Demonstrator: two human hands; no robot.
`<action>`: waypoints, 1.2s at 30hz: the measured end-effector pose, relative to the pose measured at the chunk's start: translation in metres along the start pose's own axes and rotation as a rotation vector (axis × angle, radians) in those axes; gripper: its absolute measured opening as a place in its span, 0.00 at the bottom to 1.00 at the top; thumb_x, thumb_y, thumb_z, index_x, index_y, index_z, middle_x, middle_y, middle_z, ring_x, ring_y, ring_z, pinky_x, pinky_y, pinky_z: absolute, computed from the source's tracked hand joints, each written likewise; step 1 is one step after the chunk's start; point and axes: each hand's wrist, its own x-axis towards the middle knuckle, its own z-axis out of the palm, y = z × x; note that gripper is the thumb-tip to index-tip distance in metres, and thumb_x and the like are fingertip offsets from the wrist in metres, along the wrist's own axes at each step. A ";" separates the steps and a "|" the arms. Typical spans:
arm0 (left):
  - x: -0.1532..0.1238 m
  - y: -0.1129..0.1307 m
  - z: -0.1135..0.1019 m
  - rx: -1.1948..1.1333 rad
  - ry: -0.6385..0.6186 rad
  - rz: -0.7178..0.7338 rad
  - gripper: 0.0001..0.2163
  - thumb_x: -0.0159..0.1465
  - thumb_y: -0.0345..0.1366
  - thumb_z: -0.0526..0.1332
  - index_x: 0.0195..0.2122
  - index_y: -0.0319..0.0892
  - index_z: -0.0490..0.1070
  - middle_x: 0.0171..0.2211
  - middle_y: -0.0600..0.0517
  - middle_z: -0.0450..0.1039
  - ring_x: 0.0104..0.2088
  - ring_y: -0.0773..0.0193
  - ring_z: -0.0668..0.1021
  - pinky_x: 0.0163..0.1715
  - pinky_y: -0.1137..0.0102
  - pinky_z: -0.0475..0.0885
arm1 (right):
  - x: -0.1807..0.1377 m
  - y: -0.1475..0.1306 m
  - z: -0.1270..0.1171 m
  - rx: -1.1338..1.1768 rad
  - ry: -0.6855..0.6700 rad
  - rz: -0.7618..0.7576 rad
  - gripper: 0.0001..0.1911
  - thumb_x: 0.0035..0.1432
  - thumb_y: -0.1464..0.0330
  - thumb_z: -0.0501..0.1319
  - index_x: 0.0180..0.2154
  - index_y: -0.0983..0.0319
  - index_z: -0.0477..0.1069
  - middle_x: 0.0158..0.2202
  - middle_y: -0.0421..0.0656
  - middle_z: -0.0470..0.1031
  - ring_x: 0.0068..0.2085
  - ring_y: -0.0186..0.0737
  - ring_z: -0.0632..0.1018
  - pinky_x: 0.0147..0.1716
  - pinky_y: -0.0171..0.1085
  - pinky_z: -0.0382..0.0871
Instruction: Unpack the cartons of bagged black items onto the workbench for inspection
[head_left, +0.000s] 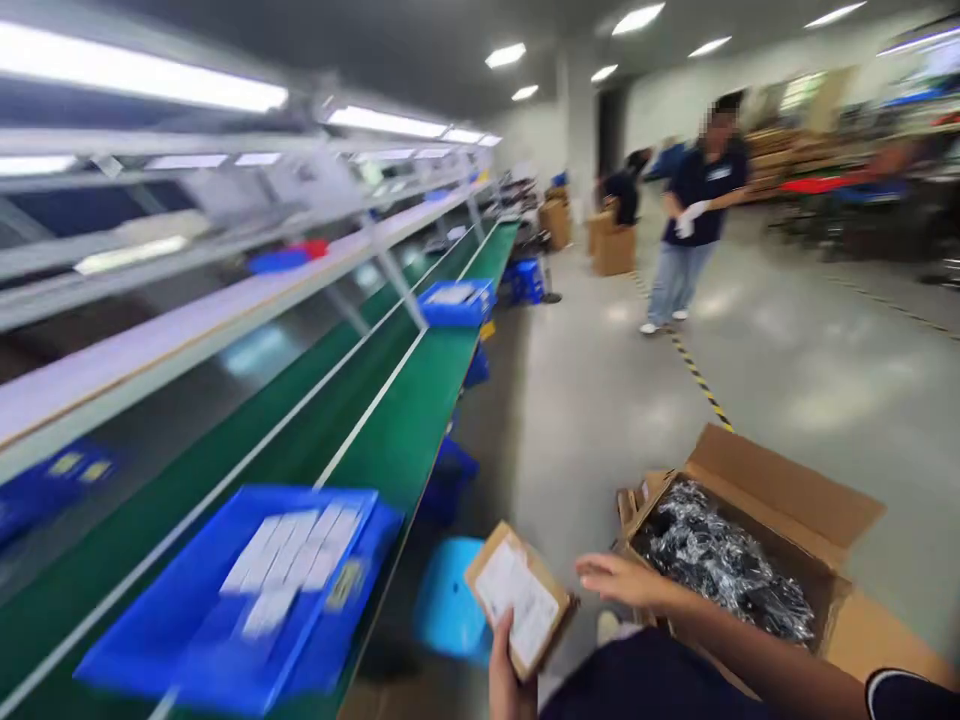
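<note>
My left hand [510, 665] grips a small brown cardboard box [555, 640] by its lower edge, thumb across the front. A white label [517, 590] with print too blurred to read covers most of that face. To the right of it, my right hand [611, 580] is held out with fingers extended and nothing in it. Just beyond my right forearm stands an open carton [832, 570], its flaps folded out. Inside lie dark items in clear plastic wrap [720, 555], whose kind I cannot make out.
A blue tray [202, 640] of white small boxes [289, 550] sits on the green workbench [405, 410] at left. Below is a light-blue stool [450, 600]. Another blue tray [457, 305] is farther along. A person [705, 200] in white gloves stands ahead near striped floor tape [697, 375].
</note>
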 end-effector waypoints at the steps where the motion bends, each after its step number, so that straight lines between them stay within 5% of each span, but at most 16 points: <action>1: -0.014 -0.006 -0.011 -0.104 0.059 0.019 0.16 0.64 0.35 0.56 0.53 0.43 0.64 0.48 0.45 0.70 0.44 0.58 0.75 0.42 0.62 0.73 | 0.000 -0.005 0.001 -0.032 -0.048 0.017 0.47 0.41 0.37 0.57 0.54 0.65 0.64 0.54 0.52 0.64 0.53 0.50 0.66 0.50 0.44 0.64; 7: -0.042 0.027 -0.078 -0.389 0.264 0.220 0.15 0.60 0.30 0.57 0.48 0.35 0.67 0.45 0.43 0.73 0.45 0.55 0.76 0.47 0.62 0.72 | -0.002 -0.022 0.038 -0.134 -0.180 0.061 0.44 0.45 0.38 0.55 0.52 0.64 0.65 0.51 0.52 0.67 0.51 0.49 0.69 0.53 0.46 0.61; 15: -0.073 0.125 -0.275 -0.225 0.686 0.547 0.17 0.57 0.34 0.59 0.47 0.41 0.62 0.52 0.46 0.68 0.49 0.59 0.74 0.45 0.66 0.74 | -0.009 -0.019 0.147 -0.161 -0.193 0.182 0.47 0.41 0.36 0.54 0.51 0.64 0.64 0.52 0.53 0.67 0.52 0.50 0.69 0.52 0.46 0.61; 21: -0.062 0.180 -0.399 0.064 0.835 0.405 0.21 0.59 0.37 0.59 0.52 0.39 0.55 0.54 0.43 0.64 0.52 0.60 0.71 0.47 0.67 0.72 | -0.015 0.003 0.246 -0.112 -0.160 0.229 0.44 0.41 0.38 0.56 0.51 0.63 0.63 0.52 0.52 0.67 0.52 0.50 0.69 0.52 0.47 0.61; 24: -0.052 0.169 -0.436 0.254 0.931 0.166 0.26 0.57 0.35 0.62 0.55 0.34 0.56 0.58 0.35 0.56 0.59 0.49 0.62 0.56 0.55 0.61 | -0.022 0.023 0.285 -0.177 -0.139 0.214 0.47 0.40 0.38 0.56 0.50 0.67 0.65 0.48 0.53 0.69 0.50 0.54 0.69 0.52 0.47 0.61; 28: -0.049 0.110 -0.441 0.467 0.942 -0.015 0.29 0.59 0.40 0.61 0.59 0.36 0.54 0.62 0.37 0.49 0.62 0.46 0.53 0.60 0.49 0.49 | -0.040 0.050 0.322 -0.186 -0.131 0.132 0.43 0.45 0.39 0.55 0.47 0.71 0.69 0.45 0.54 0.70 0.50 0.55 0.69 0.53 0.43 0.61; 33: -0.053 0.018 -0.419 0.611 0.714 -0.121 0.18 0.59 0.36 0.63 0.49 0.37 0.67 0.53 0.43 0.64 0.56 0.52 0.65 0.55 0.54 0.60 | -0.058 0.065 0.346 -0.094 -0.110 0.134 0.42 0.46 0.39 0.55 0.48 0.68 0.67 0.47 0.53 0.70 0.50 0.53 0.70 0.53 0.45 0.62; 36: -0.059 0.006 -0.420 0.625 0.647 -0.106 0.13 0.59 0.35 0.62 0.44 0.37 0.69 0.51 0.43 0.67 0.55 0.55 0.67 0.55 0.57 0.61 | -0.061 0.070 0.344 -0.199 -0.088 0.108 0.43 0.47 0.39 0.53 0.49 0.69 0.67 0.47 0.54 0.70 0.49 0.52 0.71 0.53 0.46 0.62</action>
